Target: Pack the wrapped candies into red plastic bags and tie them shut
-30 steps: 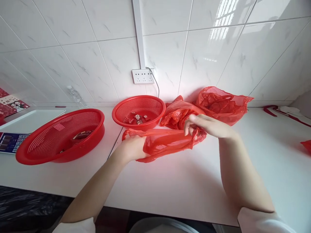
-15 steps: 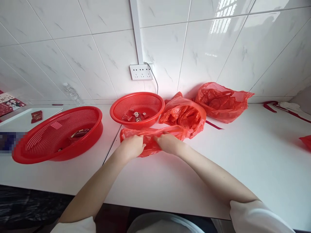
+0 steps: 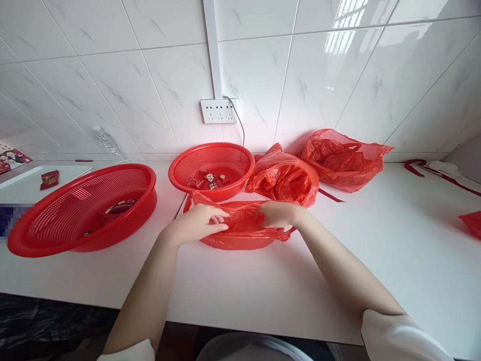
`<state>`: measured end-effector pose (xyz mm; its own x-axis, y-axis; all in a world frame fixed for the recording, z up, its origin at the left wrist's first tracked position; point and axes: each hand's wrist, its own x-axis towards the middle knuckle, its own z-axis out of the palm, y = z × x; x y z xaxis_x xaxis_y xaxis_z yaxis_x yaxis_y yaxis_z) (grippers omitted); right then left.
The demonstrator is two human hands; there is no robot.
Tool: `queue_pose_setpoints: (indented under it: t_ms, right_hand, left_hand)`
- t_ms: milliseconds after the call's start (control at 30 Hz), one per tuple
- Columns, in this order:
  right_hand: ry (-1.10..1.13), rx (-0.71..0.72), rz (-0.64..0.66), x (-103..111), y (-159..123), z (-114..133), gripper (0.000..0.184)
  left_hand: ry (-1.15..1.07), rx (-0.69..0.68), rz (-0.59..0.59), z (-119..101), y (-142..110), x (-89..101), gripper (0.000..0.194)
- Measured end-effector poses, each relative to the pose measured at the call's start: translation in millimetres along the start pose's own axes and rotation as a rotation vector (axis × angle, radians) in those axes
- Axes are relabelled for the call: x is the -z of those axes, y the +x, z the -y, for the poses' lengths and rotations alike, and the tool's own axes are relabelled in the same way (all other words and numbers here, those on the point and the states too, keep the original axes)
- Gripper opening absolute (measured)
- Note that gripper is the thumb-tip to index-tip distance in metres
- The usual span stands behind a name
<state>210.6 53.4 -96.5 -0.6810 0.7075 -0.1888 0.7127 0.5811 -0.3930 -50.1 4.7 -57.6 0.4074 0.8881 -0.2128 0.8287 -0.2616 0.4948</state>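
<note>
A thin red plastic bag (image 3: 240, 241) lies on the table in front of me with its mouth spread. My left hand (image 3: 199, 223) is at the left side of that mouth, thumb and fingers apart. At the right side, my right hand (image 3: 280, 214) reaches into the opening, its fingers loosely bent and apart, the tips partly against the red film. Just behind the bag stands a round red colander (image 3: 229, 188) with several small dark-red packets (image 3: 211, 180) in it. Touching or nearly touching at the back right is a second red bag (image 3: 285, 175), its mouth open.
A larger red colander (image 3: 124, 228) stands left, holding a few packets. Beyond it are a white tray (image 3: 22, 186) with a red packet (image 3: 49, 179) and a clear bottle (image 3: 108, 143). Another red bag (image 3: 347, 163) and dark-red ribbons (image 3: 415, 168) lie right. A socket strip (image 3: 219, 111) is on the wall.
The front bag went from flattened and gripped to opened and fuller. Both hands loosened their fingers; the right hand moved slightly right, into the mouth, and the left slightly left.
</note>
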Motion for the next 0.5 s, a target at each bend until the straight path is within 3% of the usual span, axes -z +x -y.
queue_pose_setpoints:
  t_ms: [67, 100, 167, 233, 267, 333, 433, 500]
  right_hand:
    - [0.099, 0.035, 0.001, 10.9, -11.2, 8.1, 0.02]
    - [0.192, 0.062, 0.012, 17.0, -17.2, 12.5, 0.024]
    - [0.451, 0.116, -0.041, 28.7, -26.5, 19.8, 0.03]
    - [0.682, 0.086, -0.206, 36.9, -26.6, 22.5, 0.034]
    - [0.763, 0.021, -0.317, 39.1, -21.9, 21.6, 0.035]
    - [0.886, -0.167, -0.48, 39.4, -3.1, 16.2, 0.035]
    - [1.143, -0.395, -0.484, 32.3, 38.3, 2.7, 0.035]
    - [1.284, -0.446, -0.446, 25.4, 64.4, -5.7, 0.036]
  left_hand:
    - [-0.019, -0.164, -0.281, -9.1, -10.1, 0.9, 0.03]
    - [0.025, -0.18, -0.465, -12.1, -14.8, 1.8, 0.029]
    - [0.194, -0.062, -0.796, -14.2, -23.5, 5.1, 0.028]
    - [0.345, 0.131, -0.939, -10.6, -31.5, 10.5, 0.038]
    - [0.375, 0.214, -0.922, -6.9, -35.4, 13.5, 0.048]
    - [0.331, 0.342, -0.757, 3.6, -41.9, 19.1, 0.061]
    - [0.127, 0.444, -0.425, 22.6, -43.8, 23.2, 0.056]
    - [-0.073, 0.42, -0.346, 34.3, -37.5, 22.2, 0.049]
